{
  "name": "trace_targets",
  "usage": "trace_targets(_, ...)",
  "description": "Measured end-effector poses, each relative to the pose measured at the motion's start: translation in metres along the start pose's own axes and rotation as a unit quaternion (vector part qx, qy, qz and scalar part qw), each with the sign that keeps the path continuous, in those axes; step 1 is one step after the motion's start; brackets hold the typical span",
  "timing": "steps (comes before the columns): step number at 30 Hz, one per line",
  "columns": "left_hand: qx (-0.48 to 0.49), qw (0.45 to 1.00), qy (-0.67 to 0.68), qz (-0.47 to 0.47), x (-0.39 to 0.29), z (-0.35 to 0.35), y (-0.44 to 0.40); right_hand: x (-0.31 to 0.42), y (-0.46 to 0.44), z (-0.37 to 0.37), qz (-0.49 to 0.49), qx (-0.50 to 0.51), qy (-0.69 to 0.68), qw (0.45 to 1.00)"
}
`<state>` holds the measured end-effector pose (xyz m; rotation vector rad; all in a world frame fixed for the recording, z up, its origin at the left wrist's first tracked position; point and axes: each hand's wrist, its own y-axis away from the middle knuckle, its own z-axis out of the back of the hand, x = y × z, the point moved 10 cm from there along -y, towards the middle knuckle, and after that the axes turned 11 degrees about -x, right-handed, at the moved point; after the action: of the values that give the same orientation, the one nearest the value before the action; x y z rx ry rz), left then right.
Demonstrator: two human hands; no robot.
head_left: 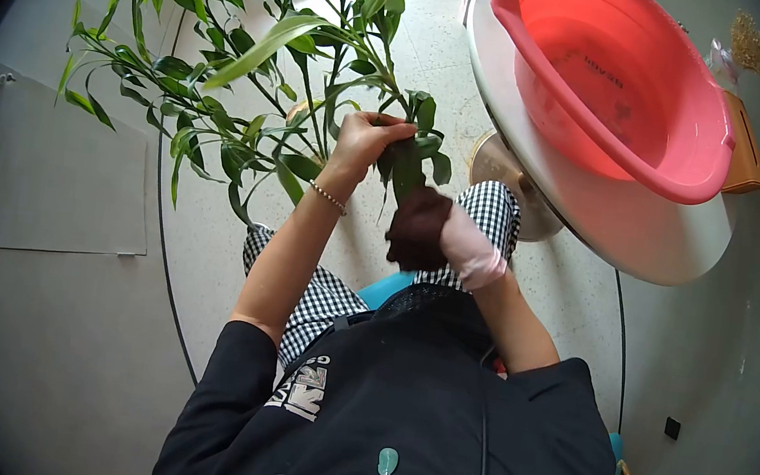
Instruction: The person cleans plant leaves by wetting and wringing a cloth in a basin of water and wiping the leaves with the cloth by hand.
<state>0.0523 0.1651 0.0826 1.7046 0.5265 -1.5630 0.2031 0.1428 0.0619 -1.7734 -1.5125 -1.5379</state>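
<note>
A tall potted-style plant [224, 99] with long green leaves spreads over the upper left and centre. My left hand [369, 144], a beaded bracelet on its wrist, is closed in a pinch on a leaf near the stem. Below it, my right hand [443, 237] wears a glove or mitt, dark brown over the fingers and pink at the cuff. The brown part wraps around the lower end of a hanging green leaf [407, 171]. My right fingers are hidden inside the covering.
A pink plastic basin [614, 95] sits on a white round table [662, 233] at the right. Beside it lie a brown box [745, 143] and a dried flower bunch [752, 45]. My checked trouser legs [322, 307] are under my arms. A wall socket [672, 427] shows at right.
</note>
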Motion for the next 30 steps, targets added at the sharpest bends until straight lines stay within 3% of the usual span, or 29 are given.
trace_targets(2,-0.013,0.999,0.041,0.003,-0.005,0.007,-0.003,-0.007,0.004,-0.016,0.169,0.064,0.263,0.948)
trace_targets(4,0.007,0.996,0.075,0.045,-0.005,0.01,-0.007,-0.013,0.039,-0.031,-0.021,0.117,0.009,0.993)
trace_targets(5,0.021,0.992,0.098,0.077,-0.003,0.011,-0.008,-0.017,0.039,-0.028,-0.022,0.117,0.008,0.993)
trace_targets(7,0.052,0.987,0.113,0.102,-0.005,0.012,-0.009,-0.007,0.03,-0.012,0.017,0.045,-0.124,0.991)
trace_targets(8,0.052,0.986,0.123,0.105,-0.006,0.014,-0.009,-0.004,0.034,-0.011,-0.046,0.033,-0.241,0.969)
trace_targets(9,0.052,0.984,0.132,0.108,-0.008,0.016,-0.008,0.012,0.035,-0.008,-0.008,0.056,-0.253,0.966)
trace_targets(11,0.05,0.989,0.112,0.087,-0.007,0.02,-0.009,0.004,0.017,0.007,-0.01,0.024,-0.201,0.979)
trace_targets(12,0.049,0.992,0.094,0.068,-0.008,0.021,-0.008,0.024,0.009,0.003,0.106,0.072,-0.018,0.992)
trace_targets(13,0.049,0.992,0.094,0.069,-0.008,0.019,-0.005,0.047,0.006,-0.003,0.235,0.088,0.149,0.956)
trace_targets(14,0.039,0.997,0.032,0.049,-0.01,0.019,-0.002,0.078,0.014,-0.01,0.334,0.038,0.232,0.913)
trace_targets(17,0.031,0.996,-0.079,0.017,-0.013,0.009,0.007,0.033,-0.045,0.023,0.178,-0.014,0.011,0.984)
trace_targets(20,0.002,0.993,-0.11,-0.038,-0.012,-0.001,0.006,0.014,-0.049,0.002,-0.019,-0.04,-0.21,0.977)
trace_targets(25,-0.016,0.995,-0.099,-0.012,-0.006,0.005,0.004,-0.022,-0.064,0.012,-0.013,-0.085,-0.237,0.968)
trace_targets(26,-0.008,0.997,-0.07,-0.011,-0.007,0.005,0.004,-0.022,-0.08,0.013,0.26,-0.006,-0.005,0.966)
trace_targets(28,-0.033,0.999,-0.01,-0.025,-0.009,0.013,-0.006,-0.01,-0.032,-0.006,0.129,-0.01,-0.012,0.992)
trace_targets(30,-0.061,0.996,0.047,-0.038,-0.018,0.026,-0.015,-0.019,0.0,-0.025,0.138,0.015,0.092,0.986)
